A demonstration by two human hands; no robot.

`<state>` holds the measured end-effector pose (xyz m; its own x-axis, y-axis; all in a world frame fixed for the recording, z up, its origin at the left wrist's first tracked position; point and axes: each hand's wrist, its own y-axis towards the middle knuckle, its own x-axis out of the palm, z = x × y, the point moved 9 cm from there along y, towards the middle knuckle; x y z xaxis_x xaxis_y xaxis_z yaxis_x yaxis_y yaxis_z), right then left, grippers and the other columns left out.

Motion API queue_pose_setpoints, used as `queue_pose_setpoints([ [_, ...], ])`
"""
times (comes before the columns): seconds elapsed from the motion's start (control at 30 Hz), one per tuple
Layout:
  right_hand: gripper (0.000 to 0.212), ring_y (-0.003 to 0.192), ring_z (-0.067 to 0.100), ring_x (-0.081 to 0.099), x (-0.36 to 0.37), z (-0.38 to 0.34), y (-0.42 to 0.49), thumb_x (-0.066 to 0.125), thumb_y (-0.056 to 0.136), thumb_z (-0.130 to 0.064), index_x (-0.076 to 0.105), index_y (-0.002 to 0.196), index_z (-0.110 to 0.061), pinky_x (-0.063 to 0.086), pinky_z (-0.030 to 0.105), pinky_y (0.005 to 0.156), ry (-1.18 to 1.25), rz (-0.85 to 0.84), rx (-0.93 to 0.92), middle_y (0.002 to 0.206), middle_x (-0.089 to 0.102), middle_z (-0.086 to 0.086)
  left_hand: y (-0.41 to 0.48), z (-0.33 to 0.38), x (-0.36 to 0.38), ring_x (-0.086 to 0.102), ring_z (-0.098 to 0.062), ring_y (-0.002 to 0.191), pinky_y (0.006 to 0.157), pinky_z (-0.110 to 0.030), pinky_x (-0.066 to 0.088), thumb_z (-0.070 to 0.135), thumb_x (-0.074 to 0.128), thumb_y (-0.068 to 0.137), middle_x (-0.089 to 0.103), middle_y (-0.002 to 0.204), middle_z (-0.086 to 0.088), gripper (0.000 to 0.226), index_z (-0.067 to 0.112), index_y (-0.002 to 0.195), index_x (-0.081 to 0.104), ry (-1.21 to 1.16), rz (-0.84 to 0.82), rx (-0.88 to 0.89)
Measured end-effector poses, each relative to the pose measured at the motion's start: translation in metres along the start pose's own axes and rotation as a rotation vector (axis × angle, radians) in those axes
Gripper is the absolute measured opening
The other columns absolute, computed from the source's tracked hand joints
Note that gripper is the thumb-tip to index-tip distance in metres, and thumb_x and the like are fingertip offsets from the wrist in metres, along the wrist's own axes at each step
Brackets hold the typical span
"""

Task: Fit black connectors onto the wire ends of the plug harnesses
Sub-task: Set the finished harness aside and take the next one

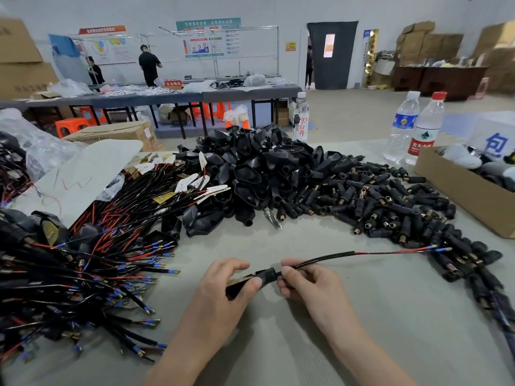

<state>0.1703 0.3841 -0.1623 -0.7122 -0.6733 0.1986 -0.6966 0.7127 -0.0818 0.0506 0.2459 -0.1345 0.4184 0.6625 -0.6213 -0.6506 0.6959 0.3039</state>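
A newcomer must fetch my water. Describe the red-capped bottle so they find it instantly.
Look to the cardboard box on the right. Two bottles stand beside its far corner; the red-capped bottle has a red label, while the white-capped bottle next to it has a blue one.

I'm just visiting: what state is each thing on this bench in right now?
left hand: grips the plug end of the held harness
right hand: pinches its cable
held harness: wire ends bare, no connector fitted
black connectors: loose heap on the table
red-capped bottle: upright, cap on
cardboard box: open
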Motion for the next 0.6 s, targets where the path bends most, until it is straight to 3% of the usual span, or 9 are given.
queue_pose_setpoints([
  [0.13,0.017,0.075,0.017,0.069,0.011,0.001,-0.001,0.063,0.094,-0.004,0.062,0.11,-0.007,0.058,0.03,0.084,0.005,-0.064,-0.002,0.075,0.073,0.007,0.001,-0.002,-0.001,0.045,0.017,0.111,0.089,-0.001,0.032,0.042,0.066,0.087,0.052,0.111,0.031,0.026,0.044,0.111,0.055,0.054,0.029,0.004],
  [0.2,0.02,0.083,0.019,0.071,0.015,0.004,-0.002,0.065,0.094,-0.01,0.06,0.113,-0.01,0.057,0.031,0.089,-0.003,-0.098,0.02,0.085,0.076,0.008,0.002,-0.004,-0.004,0.046,0.014,0.11,0.09,-0.008,0.036,0.038,0.067,0.087,0.052,0.108,0.031,0.028,0.043,0.112,0.056,0.07,0.06,-0.008],
  [0.3,0.025,0.086,0.019,0.075,0.012,0.008,-0.001,0.066,0.093,-0.016,0.058,0.115,-0.009,0.059,0.024,0.078,0.069,-0.076,0.071,0.098,0.076,0.012,0.002,-0.008,-0.011,0.051,0.004,0.105,0.096,-0.026,0.042,0.034,0.069,0.088,0.055,0.106,0.028,0.03,0.038,0.115,0.059,0.11,0.09,-0.038],
  [0.37,0.024,0.081,0.021,0.075,0.003,0.007,0.001,0.065,0.094,-0.019,0.058,0.115,-0.012,0.061,0.026,0.074,0.142,0.005,0.084,0.098,0.075,0.012,0.002,-0.01,-0.016,0.054,-0.003,0.106,0.098,-0.033,0.044,0.033,0.069,0.089,0.058,0.108,0.025,0.03,0.035,0.117,0.06,0.142,0.094,-0.055],
  [0.5,0.016,0.069,0.019,0.073,-0.029,-0.006,0.002,0.057,0.099,-0.029,0.062,0.109,-0.017,0.056,0.022,0.056,0.237,0.217,0.011,0.096,0.074,0.007,0.002,-0.016,-0.029,0.057,-0.008,0.109,0.099,-0.04,0.044,0.034,0.066,0.091,0.062,0.109,0.02,0.028,0.032,0.119,0.061,0.179,0.121,-0.103],
  [0.6,0.021,0.064,0.015,0.071,-0.049,-0.017,0.002,0.052,0.102,-0.031,0.065,0.099,-0.016,0.055,0.021,0.054,0.252,0.323,-0.061,0.097,0.069,0.007,0.001,-0.019,-0.036,0.056,-0.011,0.111,0.101,-0.042,0.043,0.033,0.063,0.093,0.061,0.111,0.018,0.026,0.032,0.12,0.061,0.186,0.135,-0.14],
])
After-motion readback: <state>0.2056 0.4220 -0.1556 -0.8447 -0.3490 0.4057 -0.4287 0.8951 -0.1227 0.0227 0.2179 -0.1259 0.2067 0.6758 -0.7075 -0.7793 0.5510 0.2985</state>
